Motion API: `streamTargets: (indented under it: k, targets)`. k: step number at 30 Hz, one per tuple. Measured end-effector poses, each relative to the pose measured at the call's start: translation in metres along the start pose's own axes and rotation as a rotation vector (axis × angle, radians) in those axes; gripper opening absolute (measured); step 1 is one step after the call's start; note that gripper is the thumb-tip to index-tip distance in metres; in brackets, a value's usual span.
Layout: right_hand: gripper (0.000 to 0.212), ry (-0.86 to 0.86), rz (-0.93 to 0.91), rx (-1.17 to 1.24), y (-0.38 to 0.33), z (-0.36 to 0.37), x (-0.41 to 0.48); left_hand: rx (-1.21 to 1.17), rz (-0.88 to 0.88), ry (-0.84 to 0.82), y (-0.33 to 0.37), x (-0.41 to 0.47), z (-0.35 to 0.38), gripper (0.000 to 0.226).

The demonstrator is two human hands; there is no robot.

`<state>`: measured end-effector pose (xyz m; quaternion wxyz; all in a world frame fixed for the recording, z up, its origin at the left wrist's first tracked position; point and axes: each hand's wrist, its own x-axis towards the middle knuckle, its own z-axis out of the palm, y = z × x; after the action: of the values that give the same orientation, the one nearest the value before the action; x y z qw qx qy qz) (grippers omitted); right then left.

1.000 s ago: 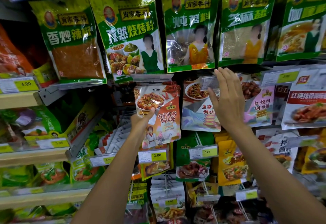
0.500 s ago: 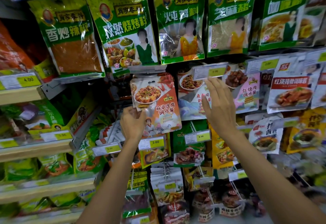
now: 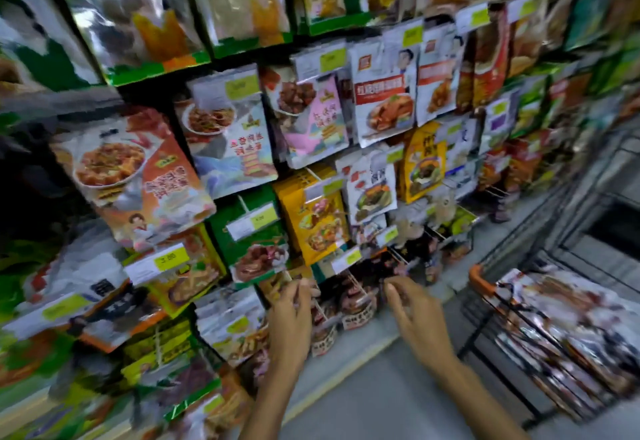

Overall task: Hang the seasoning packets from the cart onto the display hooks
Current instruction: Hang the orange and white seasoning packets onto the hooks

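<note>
1. The only writing we can read is "3.00" on a yellow price tag [image 3: 169, 259], just below the orange seasoning packet [image 3: 138, 176] hanging at left. All other labels are too blurred.
2. Our left hand [image 3: 291, 315] is held up near the lowest dark packets [image 3: 356, 303], fingers loosely bent, holding nothing.
3. Our right hand [image 3: 415, 315], near the left one, has relaxed fingers and also holds nothing.
4. More seasoning packets [image 3: 571, 329] lie piled in the cart [image 3: 479, 280] to our right, apart from both hands.
</note>
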<state>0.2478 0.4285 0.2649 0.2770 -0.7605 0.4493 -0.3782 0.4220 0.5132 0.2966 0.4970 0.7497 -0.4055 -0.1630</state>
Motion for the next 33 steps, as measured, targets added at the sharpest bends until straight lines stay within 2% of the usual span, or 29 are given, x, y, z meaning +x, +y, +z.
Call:
streamTargets:
  k: [6, 12, 17, 19, 25, 28, 33]
  targets:
    - [0.013, 0.088, 0.443, 0.018, 0.105, -0.083, -0.053, 0.029, -0.094, -0.198, 0.003, -0.024, 0.135, 0.021]
    - [0.012, 0.208, 0.642, -0.013, 0.196, -0.163, -0.058, 0.057, -0.045, -0.42, 0.024, -0.016, 0.266, 0.018]
    - [0.01, 0.345, 0.807, -0.008, 0.256, -0.209, -0.047, 0.191, 0.041, -0.564, 0.048, 0.01, 0.35, 0.018]
    - [0.008, 0.382, 0.878, 0.012, 0.28, -0.218, -0.038, 0.25, 0.073, -0.603, 0.057, 0.028, 0.38, 0.02]
    - [0.02, 0.447, 1.037, 0.029, 0.361, -0.221, 0.0, 0.273, 0.208, -0.68, 0.085, 0.095, 0.477, 0.021]
    - [0.024, 0.46, 1.131, 0.054, 0.401, -0.213, 0.023, 0.358, 0.285, -0.701, 0.083, 0.133, 0.529, 0.025]
    - [0.028, 0.51, 1.278, 0.077, 0.471, -0.196, 0.049, 0.477, 0.314, -0.77, 0.072, 0.175, 0.608, 0.038]
